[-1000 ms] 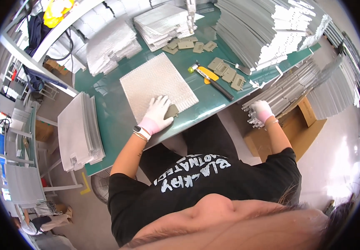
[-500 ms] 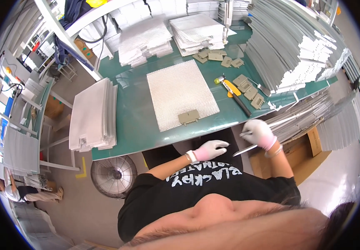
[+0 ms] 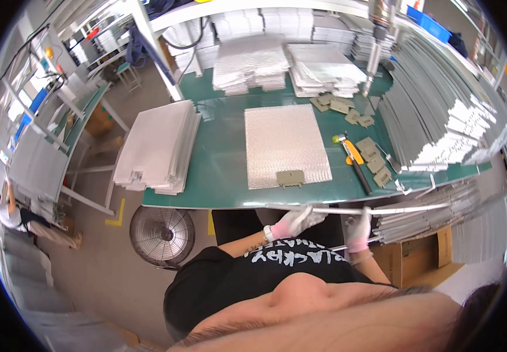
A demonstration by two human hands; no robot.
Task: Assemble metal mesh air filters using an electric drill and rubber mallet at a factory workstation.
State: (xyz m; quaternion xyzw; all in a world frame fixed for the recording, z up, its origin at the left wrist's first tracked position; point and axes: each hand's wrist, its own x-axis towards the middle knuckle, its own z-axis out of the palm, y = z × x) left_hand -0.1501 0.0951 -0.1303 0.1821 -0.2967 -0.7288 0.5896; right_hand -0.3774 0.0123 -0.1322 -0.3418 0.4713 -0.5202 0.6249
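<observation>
My left hand (image 3: 298,223), white-gloved with a pink cuff, is closed on a long thin white strip (image 3: 406,209) just in front of the table's near edge. The strip reaches out to the right, past the fingertips of my right hand (image 3: 358,232). That gloved hand is closed too, with a second thin strip (image 3: 338,248) crossing at its palm. Beyond my hands, a silvery mesh panel (image 3: 285,141) lies flat on the green table (image 3: 221,141). A khaki plastic clip piece (image 3: 290,178) sits across the panel's near edge.
Right of the panel lie a hammer (image 3: 356,167), a yellow-handled tool (image 3: 354,152) and several khaki pieces (image 3: 372,159). Panel stacks stand at left (image 3: 156,144), back (image 3: 250,64) and right (image 3: 441,105). A cardboard box (image 3: 420,258) and a floor fan (image 3: 162,234) are below.
My left hand has moved slightly right and closed on the long strip. My right hand has come lower and nearer, and the strip now lies level across both hands. The view has shifted.
</observation>
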